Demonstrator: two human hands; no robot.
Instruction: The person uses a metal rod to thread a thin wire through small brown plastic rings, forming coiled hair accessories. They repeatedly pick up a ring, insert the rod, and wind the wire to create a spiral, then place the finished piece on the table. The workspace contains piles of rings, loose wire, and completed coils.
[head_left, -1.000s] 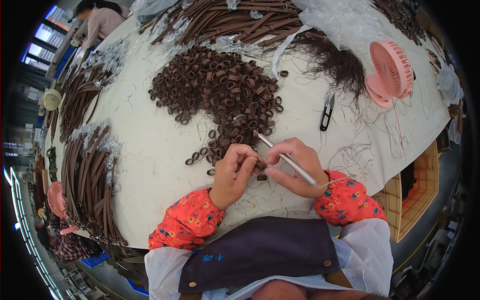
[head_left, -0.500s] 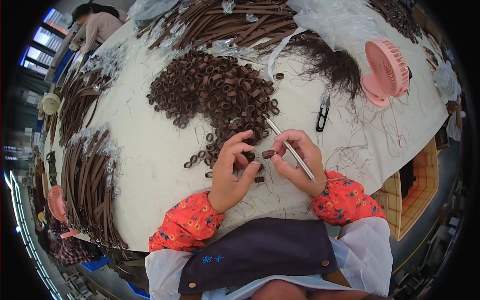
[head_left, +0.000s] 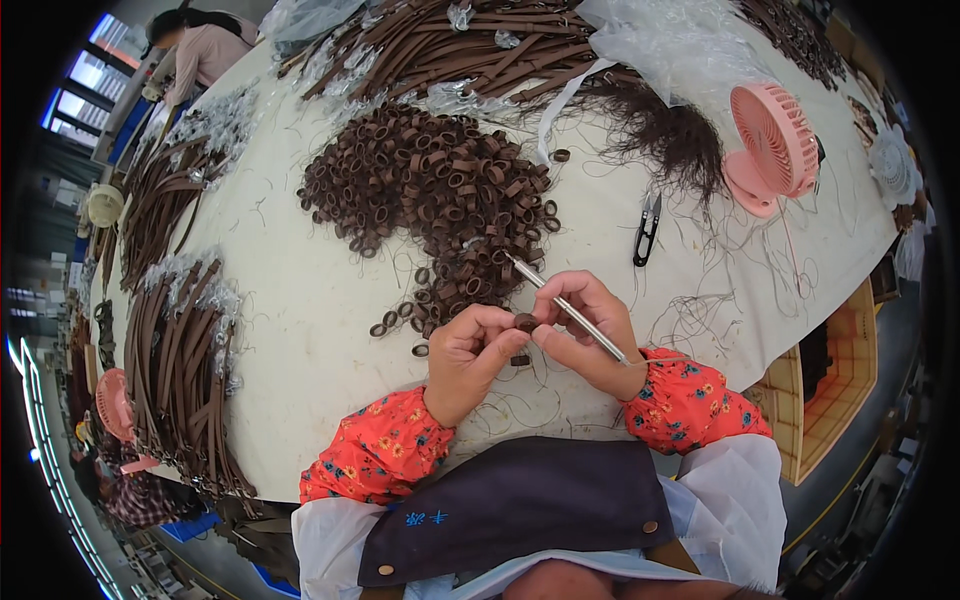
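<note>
Between my two hands is a small brown strap loop, pinched by the fingertips from both sides. My left hand is closed, thumb and forefinger at the loop's left edge. On the other side, my right hand grips it too and also carries a slim silver pen-like tool, slanting from the wrist up toward the far left. The tool's tip lies over a large pile of brown strap loops. A few loose loops lie on the pale tabletop just left of my hands.
Black thread snips and a pink fan stand to the right, near loose threads. Brown straps in clear wrapping lie at left, more straps at the far side. A person bends over at far left.
My left hand has closed and come in to the loop, which my right hand alone held before. The silver tool has shifted left and nearer.
</note>
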